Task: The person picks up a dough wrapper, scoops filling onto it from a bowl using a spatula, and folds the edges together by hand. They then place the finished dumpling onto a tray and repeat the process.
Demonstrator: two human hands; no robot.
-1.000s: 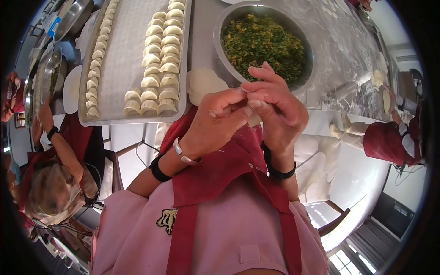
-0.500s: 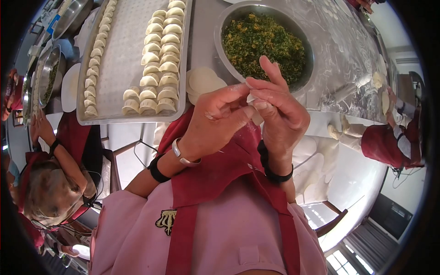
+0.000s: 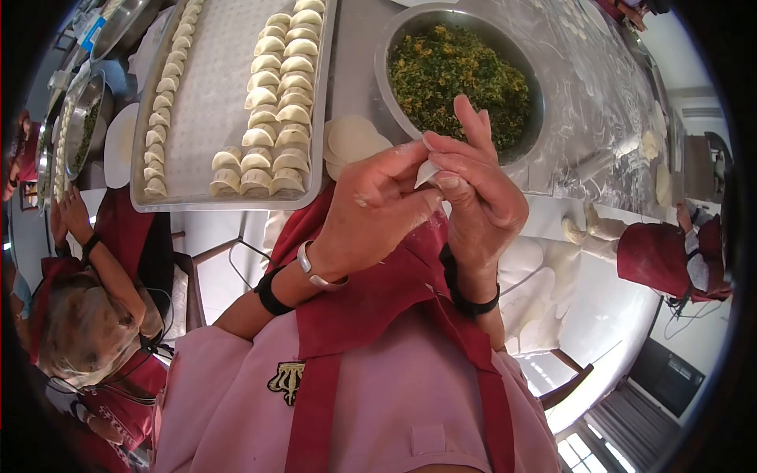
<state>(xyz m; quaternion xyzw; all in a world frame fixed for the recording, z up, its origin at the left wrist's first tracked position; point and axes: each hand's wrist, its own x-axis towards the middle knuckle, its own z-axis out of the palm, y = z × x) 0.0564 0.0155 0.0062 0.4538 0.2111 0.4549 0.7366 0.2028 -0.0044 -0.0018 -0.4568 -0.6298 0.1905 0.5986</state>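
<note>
Clock set from your chest, worktop (image 3: 587, 102) ahead. Tray (image 3: 213, 94) at your 11: dumplings (image 3: 292, 135) in single column along left wall, two long columns toward right wall, short third column at near end, left of those. Mixing bowl (image 3: 382, 75) between your 12 and 1, filling (image 3: 461, 79) in it. Wrappers (image 3: 353, 140) at your 12, between tray and mixing bowl. Co-worker (image 3: 102, 292) near your 10; another person (image 3: 658, 252) at your 2.
</note>
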